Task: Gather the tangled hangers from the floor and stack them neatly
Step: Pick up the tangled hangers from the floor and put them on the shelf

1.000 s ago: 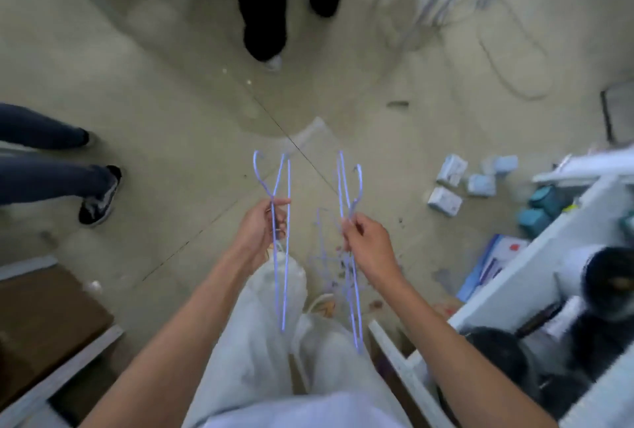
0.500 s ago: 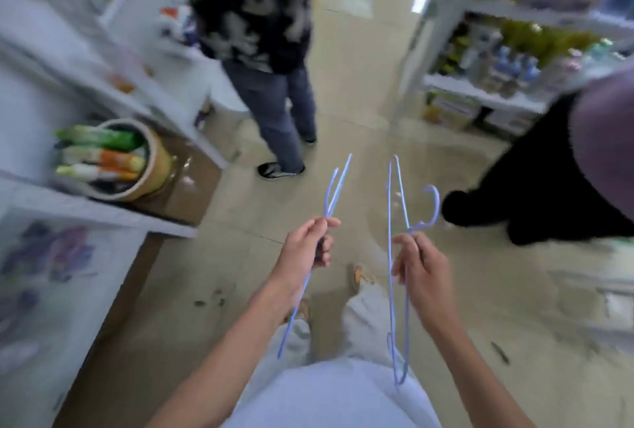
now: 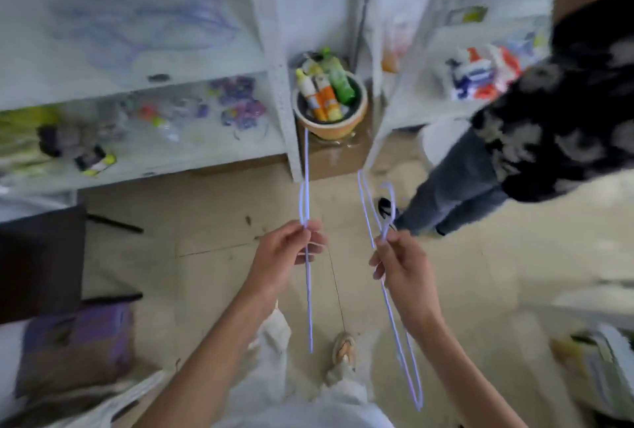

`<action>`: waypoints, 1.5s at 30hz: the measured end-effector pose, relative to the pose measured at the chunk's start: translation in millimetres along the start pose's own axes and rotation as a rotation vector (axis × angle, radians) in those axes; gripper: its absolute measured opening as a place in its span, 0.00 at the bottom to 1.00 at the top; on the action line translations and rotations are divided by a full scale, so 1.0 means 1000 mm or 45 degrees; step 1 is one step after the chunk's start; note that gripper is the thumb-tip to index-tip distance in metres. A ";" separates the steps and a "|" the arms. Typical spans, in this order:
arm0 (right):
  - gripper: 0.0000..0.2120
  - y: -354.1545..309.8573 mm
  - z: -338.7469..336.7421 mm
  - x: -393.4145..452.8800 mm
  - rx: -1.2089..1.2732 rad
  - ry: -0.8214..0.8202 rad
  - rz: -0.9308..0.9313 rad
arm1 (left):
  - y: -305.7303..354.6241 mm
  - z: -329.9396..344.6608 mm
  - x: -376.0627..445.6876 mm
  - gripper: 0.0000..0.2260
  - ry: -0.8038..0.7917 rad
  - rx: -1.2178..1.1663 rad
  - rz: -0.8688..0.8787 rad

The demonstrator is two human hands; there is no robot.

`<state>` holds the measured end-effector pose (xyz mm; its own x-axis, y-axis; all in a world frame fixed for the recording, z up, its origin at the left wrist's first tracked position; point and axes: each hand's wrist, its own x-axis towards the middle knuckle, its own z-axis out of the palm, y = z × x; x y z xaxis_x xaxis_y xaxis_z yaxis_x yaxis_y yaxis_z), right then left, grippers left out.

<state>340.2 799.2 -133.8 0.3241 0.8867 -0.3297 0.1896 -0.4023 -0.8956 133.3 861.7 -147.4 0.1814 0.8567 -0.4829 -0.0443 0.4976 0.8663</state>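
My left hand (image 3: 286, 252) pinches a thin lilac wire hanger (image 3: 307, 290) seen edge-on, upright in front of me, its wire running from near the shelf post down past my knee. My right hand (image 3: 401, 266) grips a second lilac hanger (image 3: 394, 321) near its neck, hook (image 3: 389, 201) pointing up and its loop hanging to my right leg. The two hangers are apart, roughly parallel. On the upper white shelf a blurred heap of lilac hangers (image 3: 147, 19) lies.
White shelving (image 3: 271, 60) stands ahead with small goods. A tan pot (image 3: 331, 120) of bottles sits on a cardboard box between shelf units. A person in jeans and a dark patterned top (image 3: 535, 139) stands close at right. Boxes (image 3: 75, 342) lie at lower left.
My view has swung from the aisle onto the white shelves, now much closer. Both hands keep their hangers, held upright and slightly further apart. The person in jeans is now at my right.
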 end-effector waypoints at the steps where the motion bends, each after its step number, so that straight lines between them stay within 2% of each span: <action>1: 0.08 -0.008 0.013 0.008 -0.032 -0.043 -0.036 | 0.007 -0.017 -0.002 0.11 0.037 0.005 0.040; 6: 0.10 -0.054 0.084 0.041 -0.152 -0.143 -0.211 | 0.048 -0.094 0.001 0.11 0.222 0.092 0.206; 12: 0.08 -0.121 0.169 0.063 -0.235 -0.207 -0.323 | 0.101 -0.173 0.011 0.18 0.391 -0.016 0.298; 15: 0.10 -0.162 0.205 0.078 -0.193 -0.258 -0.368 | 0.129 -0.202 0.020 0.15 0.391 -0.068 0.274; 18: 0.07 -0.204 0.234 0.095 -0.146 -0.370 -0.406 | 0.159 -0.230 0.030 0.10 0.449 -0.019 0.272; 20: 0.06 -0.227 0.249 0.110 -0.128 -0.386 -0.430 | 0.179 -0.245 0.037 0.12 0.538 0.020 0.311; 23: 0.03 -0.257 0.277 0.157 -0.132 -0.337 -0.542 | 0.208 -0.271 0.064 0.14 0.659 0.044 0.407; 26: 0.05 -0.275 0.308 0.223 -0.034 -0.354 -0.601 | 0.229 -0.296 0.101 0.14 0.755 0.242 0.481; 28: 0.08 -0.284 0.332 0.273 0.076 -0.385 -0.508 | 0.244 -0.309 0.126 0.13 0.862 0.391 0.483; 31: 0.09 -0.293 0.367 0.347 0.297 -0.374 -0.152 | 0.275 -0.317 0.163 0.09 0.992 0.623 0.537; 33: 0.08 -0.302 0.395 0.393 0.456 -0.358 0.089 | 0.293 -0.320 0.185 0.16 1.048 0.855 0.613; 35: 0.08 -0.312 0.422 0.437 0.524 -0.363 0.223 | 0.304 -0.325 0.207 0.19 1.063 1.021 0.643; 39: 0.09 -0.332 0.470 0.501 0.451 -0.413 0.260 | 0.316 -0.334 0.249 0.18 1.059 1.226 0.626; 42: 0.11 -0.340 0.482 0.524 0.284 -0.466 0.196 | 0.322 -0.330 0.282 0.15 0.938 1.389 0.510; 45: 0.10 -0.338 0.480 0.539 0.241 -0.484 0.258 | 0.335 -0.324 0.316 0.10 0.849 1.544 0.528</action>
<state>5.9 1522.5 -152.6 -0.0324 0.8294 -0.5577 -0.0265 -0.5585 -0.8291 -142.9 1343.2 -51.4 -0.1362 0.9792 0.1500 0.9278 0.0730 0.3658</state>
